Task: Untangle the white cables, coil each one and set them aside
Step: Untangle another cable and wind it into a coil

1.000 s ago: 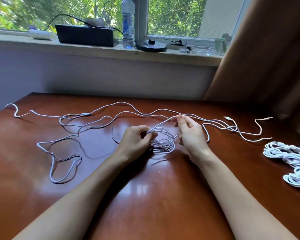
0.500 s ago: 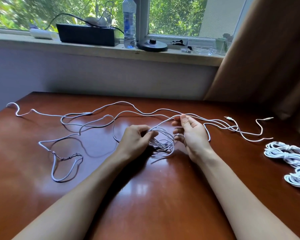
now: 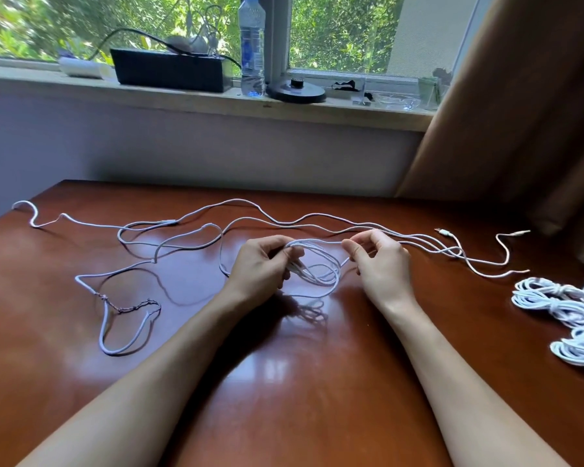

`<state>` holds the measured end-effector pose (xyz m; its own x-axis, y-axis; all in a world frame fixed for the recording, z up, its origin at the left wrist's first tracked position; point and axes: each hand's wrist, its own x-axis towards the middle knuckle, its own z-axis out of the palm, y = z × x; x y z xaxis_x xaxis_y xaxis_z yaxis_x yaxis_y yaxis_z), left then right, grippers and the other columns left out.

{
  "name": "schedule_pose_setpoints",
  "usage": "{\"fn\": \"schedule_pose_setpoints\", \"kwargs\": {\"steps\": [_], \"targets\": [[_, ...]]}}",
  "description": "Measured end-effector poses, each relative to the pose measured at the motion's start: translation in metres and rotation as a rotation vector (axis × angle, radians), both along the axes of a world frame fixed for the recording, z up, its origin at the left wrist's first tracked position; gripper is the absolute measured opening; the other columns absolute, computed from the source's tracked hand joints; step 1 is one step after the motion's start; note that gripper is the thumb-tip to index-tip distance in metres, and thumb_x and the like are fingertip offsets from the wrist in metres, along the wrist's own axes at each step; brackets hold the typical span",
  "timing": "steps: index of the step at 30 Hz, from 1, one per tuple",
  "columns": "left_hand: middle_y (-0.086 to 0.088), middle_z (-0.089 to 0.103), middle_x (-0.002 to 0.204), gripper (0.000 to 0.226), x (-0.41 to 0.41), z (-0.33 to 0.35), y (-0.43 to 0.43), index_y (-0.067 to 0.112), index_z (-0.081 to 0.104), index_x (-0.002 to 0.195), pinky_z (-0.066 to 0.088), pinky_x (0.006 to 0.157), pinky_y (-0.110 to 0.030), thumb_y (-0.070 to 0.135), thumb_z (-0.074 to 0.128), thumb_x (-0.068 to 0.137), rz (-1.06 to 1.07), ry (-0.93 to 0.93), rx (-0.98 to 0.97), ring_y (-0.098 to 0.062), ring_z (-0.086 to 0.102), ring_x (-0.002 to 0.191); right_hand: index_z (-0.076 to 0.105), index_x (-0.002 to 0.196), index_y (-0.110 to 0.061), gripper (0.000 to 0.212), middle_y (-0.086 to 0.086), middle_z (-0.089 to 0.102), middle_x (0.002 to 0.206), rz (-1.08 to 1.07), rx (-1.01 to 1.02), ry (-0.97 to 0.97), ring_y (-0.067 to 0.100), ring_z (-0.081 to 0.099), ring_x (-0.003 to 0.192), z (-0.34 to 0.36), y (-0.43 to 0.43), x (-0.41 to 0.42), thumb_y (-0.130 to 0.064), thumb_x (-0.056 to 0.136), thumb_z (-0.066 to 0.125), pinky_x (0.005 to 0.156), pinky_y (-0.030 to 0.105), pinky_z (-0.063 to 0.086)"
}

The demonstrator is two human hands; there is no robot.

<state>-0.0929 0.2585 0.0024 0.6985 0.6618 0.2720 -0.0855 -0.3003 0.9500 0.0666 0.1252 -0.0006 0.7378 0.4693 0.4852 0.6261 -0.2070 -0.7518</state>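
Long white cables (image 3: 260,212) trail in loose waves across the brown wooden table (image 3: 284,382), from the far left corner to plug ends at the right. At the middle hangs a small coil of white cable (image 3: 319,269). My left hand (image 3: 262,264) grips the coil's left side. My right hand (image 3: 380,261) pinches the strand that runs from the coil's top toward the right. A twisted wire tie sits on a cable loop at the left (image 3: 125,308).
Finished coils of white cable (image 3: 560,303) lie at the table's right edge. A brown curtain (image 3: 520,112) hangs at the right. On the windowsill stand a black box (image 3: 169,70), a water bottle (image 3: 252,45) and a round black base (image 3: 295,91).
My right hand has closed from a flat, raised pose into a pinch on the strand and drawn it rightward. The coil now hangs wider between both hands.
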Motion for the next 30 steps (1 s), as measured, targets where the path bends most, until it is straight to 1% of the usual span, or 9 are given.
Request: {"fn": "schedule_pose_setpoints", "kwargs": {"steps": [5,10,13,15,19,22,24,28,30], "targets": [[0.002,0.059,0.056,0.016,0.0,0.004,-0.002,-0.003,0.068,0.087,0.04,0.044,-0.023,0.005,0.06,0.098,-0.004,-0.093,-0.108,-0.011,0.045,0.046,0.071,0.082,-0.024,0.011,-0.008,0.067,0.065,0.079,-0.103,-0.054,0.01,0.064,0.06,0.0,0.001,-0.004,-0.029,0.091,0.073,0.069,0.034,0.054],[-0.013,0.059,0.065,0.021,0.001,0.006,0.004,0.004,0.071,0.084,0.037,0.042,-0.025,0.017,0.062,0.098,0.026,-0.14,-0.276,-0.016,0.044,0.044,0.072,0.084,-0.021,0.011,-0.006,0.068,0.062,0.244,-0.222,-0.037,0.007,0.062,0.051,0.004,0.0,-0.015,-0.027,0.093,0.072,0.064,0.028,0.05],[-0.011,0.063,0.073,0.022,0.001,0.006,0.008,0.003,0.074,0.089,0.037,0.04,-0.023,0.02,0.063,0.098,0.069,-0.165,-0.377,-0.014,0.042,0.044,0.074,0.086,-0.019,0.011,-0.005,0.066,0.06,0.378,-0.293,-0.015,0.002,0.056,0.05,0.005,0.001,-0.025,-0.028,0.093,0.072,0.061,0.023,0.046],[-0.014,0.061,0.075,0.022,0.001,0.007,0.009,0.001,0.074,0.09,0.037,0.039,-0.022,0.018,0.063,0.098,0.113,-0.166,-0.376,-0.013,0.041,0.044,0.074,0.085,-0.02,0.013,-0.006,0.063,0.06,0.428,-0.322,-0.048,0.002,0.051,0.052,0.005,0.003,-0.032,-0.03,0.093,0.072,0.059,0.021,0.043],[-0.017,0.056,0.068,0.023,0.001,0.004,0.013,0.001,0.074,0.086,0.037,0.039,-0.022,0.018,0.064,0.098,0.208,-0.134,-0.286,-0.014,0.041,0.04,0.07,0.085,-0.024,0.01,-0.002,0.062,0.065,0.499,-0.251,-0.101,0.006,0.048,0.056,0.004,0.006,-0.04,-0.028,0.095,0.069,0.061,0.032,0.046],[-0.012,0.055,0.059,0.023,0.001,0.003,0.015,0.006,0.075,0.082,0.037,0.042,-0.023,0.019,0.064,0.098,0.252,-0.124,-0.28,-0.015,0.041,0.04,0.07,0.092,-0.027,0.004,-0.007,0.068,0.078,0.479,-0.171,-0.157,0.011,0.062,0.07,0.002,0.007,-0.039,-0.028,0.094,0.067,0.071,0.038,0.053],[-0.008,0.055,0.055,0.023,0.0,0.002,0.018,0.007,0.076,0.081,0.037,0.043,-0.024,0.019,0.065,0.097,0.282,-0.113,-0.273,-0.015,0.042,0.04,0.071,0.098,-0.021,0.01,-0.003,0.068,0.088,0.449,-0.135,-0.237,0.016,0.065,0.079,0.001,0.008,-0.038,-0.027,0.093,0.065,0.076,0.043,0.054],[-0.003,0.054,0.048,0.024,-0.001,0.001,0.019,0.012,0.076,0.077,0.038,0.044,-0.024,0.021,0.065,0.096,0.332,-0.08,-0.238,-0.015,0.042,0.039,0.073,0.097,-0.012,0.014,-0.001,0.057,0.09,0.422,-0.069,-0.441,0.014,0.057,0.074,0.005,0.008,-0.037,-0.023,0.095,0.064,0.068,0.042,0.052],[-0.001,0.052,0.044,0.023,-0.001,0.002,0.018,0.012,0.076,0.078,0.039,0.043,-0.024,0.021,0.065,0.096,0.349,-0.057,-0.22,-0.016,0.042,0.038,0.073,0.098,-0.012,0.013,0.0,0.055,0.097,0.396,-0.039,-0.546,0.014,0.055,0.081,0.008,0.007,-0.039,-0.023,0.096,0.066,0.067,0.041,0.053]]}}
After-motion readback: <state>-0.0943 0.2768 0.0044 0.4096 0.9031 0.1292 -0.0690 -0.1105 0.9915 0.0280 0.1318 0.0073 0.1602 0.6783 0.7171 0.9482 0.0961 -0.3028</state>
